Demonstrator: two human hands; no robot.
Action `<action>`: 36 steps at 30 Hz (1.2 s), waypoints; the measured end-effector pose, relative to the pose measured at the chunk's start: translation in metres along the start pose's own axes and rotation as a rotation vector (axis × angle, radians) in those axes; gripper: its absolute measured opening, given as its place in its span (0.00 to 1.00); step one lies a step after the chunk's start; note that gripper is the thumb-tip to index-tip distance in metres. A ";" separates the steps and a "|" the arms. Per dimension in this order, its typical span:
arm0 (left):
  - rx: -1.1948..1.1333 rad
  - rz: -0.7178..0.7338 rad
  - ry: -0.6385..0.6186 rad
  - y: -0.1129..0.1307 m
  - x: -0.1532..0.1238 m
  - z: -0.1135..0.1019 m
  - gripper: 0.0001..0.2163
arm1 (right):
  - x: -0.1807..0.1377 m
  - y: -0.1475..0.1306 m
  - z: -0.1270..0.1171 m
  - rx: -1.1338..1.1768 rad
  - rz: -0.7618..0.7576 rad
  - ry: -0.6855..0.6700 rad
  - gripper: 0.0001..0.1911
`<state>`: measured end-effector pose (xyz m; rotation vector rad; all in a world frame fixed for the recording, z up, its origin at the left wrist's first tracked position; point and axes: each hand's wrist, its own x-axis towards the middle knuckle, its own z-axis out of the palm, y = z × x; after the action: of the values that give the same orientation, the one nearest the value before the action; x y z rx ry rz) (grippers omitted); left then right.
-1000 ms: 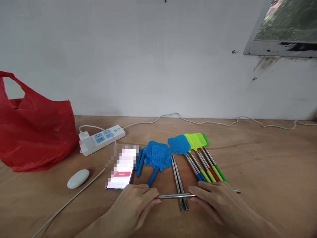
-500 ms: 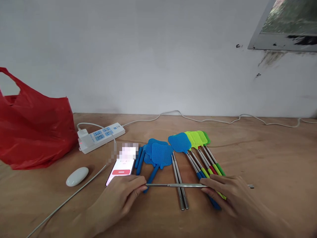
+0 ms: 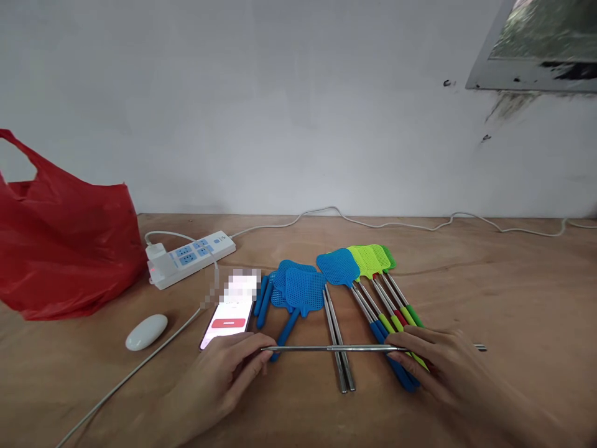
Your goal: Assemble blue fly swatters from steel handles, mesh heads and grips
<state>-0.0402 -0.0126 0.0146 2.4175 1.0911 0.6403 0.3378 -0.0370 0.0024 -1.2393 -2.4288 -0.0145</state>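
A thin telescopic metal rod (image 3: 326,348) stretches level between my two hands, just above the wooden table (image 3: 513,292). My left hand (image 3: 224,379) pinches its left end, fingers closed. My right hand (image 3: 443,367) grips its right part, and the rod's tip sticks out past it. Under the rod lie two bare metal rods (image 3: 338,348) and a row of assembled fly swatters (image 3: 368,280) with blue and green heads and coloured handles. Loose blue swatter heads (image 3: 298,289) lie to the left of them.
A lit phone (image 3: 228,317) lies by my left hand. Further left are a white oval case (image 3: 146,331), a white power strip (image 3: 191,258) with cables, and a red plastic bag (image 3: 65,249). A white wall stands behind the table.
My hands have drawn apart and the rod between them has grown longer. My right hand has slid right, over the swatter handles.
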 end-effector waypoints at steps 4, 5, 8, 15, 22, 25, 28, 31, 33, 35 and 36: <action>0.118 0.008 0.025 -0.003 -0.001 0.007 0.14 | -0.001 -0.002 0.001 0.021 0.015 -0.044 0.18; 0.146 0.016 0.032 -0.004 -0.001 0.008 0.15 | 0.000 -0.002 0.001 0.025 0.014 -0.054 0.18; 0.194 0.062 0.040 -0.004 0.000 0.007 0.16 | 0.002 -0.001 -0.001 0.031 0.011 -0.057 0.18; 0.154 0.112 -0.058 0.001 0.003 -0.003 0.13 | 0.002 0.002 -0.003 0.047 0.035 -0.048 0.19; 0.074 0.047 -0.152 0.009 0.000 -0.008 0.11 | 0.001 0.004 -0.006 0.101 0.043 -0.092 0.18; 0.057 0.044 -0.148 0.011 0.001 -0.008 0.12 | 0.000 0.004 -0.006 0.114 0.067 -0.090 0.17; 0.047 0.047 -0.153 0.012 0.003 -0.008 0.13 | 0.000 0.003 -0.007 0.122 0.061 -0.094 0.18; 0.038 0.046 -0.163 0.013 0.005 -0.008 0.14 | 0.001 0.002 -0.009 0.123 0.051 -0.111 0.19; 0.028 0.038 -0.171 0.013 0.005 -0.007 0.15 | 0.002 0.002 -0.009 0.123 0.052 -0.118 0.20; 0.014 0.028 -0.187 0.014 0.005 -0.007 0.16 | 0.003 0.003 -0.009 0.127 0.050 -0.128 0.20; 0.006 0.022 -0.195 0.014 0.004 -0.006 0.16 | 0.003 0.003 -0.009 0.129 0.050 -0.131 0.21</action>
<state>-0.0331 -0.0166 0.0282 2.4404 0.9884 0.3983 0.3414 -0.0349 0.0113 -1.2780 -2.4645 0.2412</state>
